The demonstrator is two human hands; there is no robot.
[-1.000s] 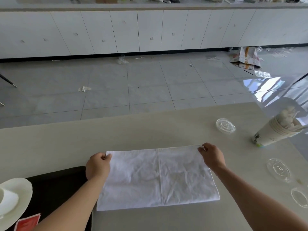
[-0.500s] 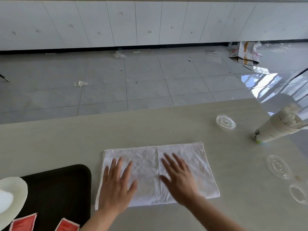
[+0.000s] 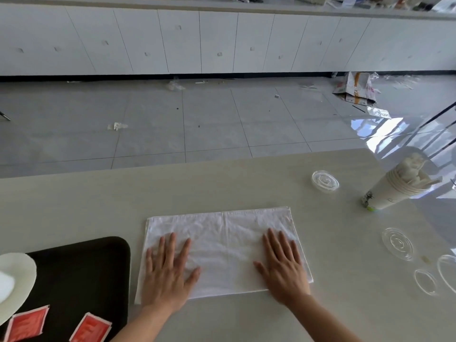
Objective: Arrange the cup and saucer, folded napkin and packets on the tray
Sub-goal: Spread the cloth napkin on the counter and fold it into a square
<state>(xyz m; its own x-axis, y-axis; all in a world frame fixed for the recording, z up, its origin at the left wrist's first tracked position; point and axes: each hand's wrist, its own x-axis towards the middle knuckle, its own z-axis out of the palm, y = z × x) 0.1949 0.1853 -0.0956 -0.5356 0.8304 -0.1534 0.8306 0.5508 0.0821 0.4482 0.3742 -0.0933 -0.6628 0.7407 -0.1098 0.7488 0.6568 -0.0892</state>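
i'm on the folding step. the napkin (image 3: 223, 250) lies flat on the table (image 3: 246, 183), just right of the tray (image 3: 81, 272). my left hand (image 3: 167, 275) and right hand (image 3: 283, 267) press down on it, fingers spread wide, gripping nothing. saucer (image 3: 17, 280) and packets (image 3: 27, 325) sit on the tray. next, i judge, i pinch an edge and fold it smaller.

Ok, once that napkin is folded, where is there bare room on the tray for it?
The black tray is bare across its middle and right side, between the saucer at its left edge and the rim nearest the napkin. Its near edge is crowded by two red packets. Both hands lie flat on the napkin.
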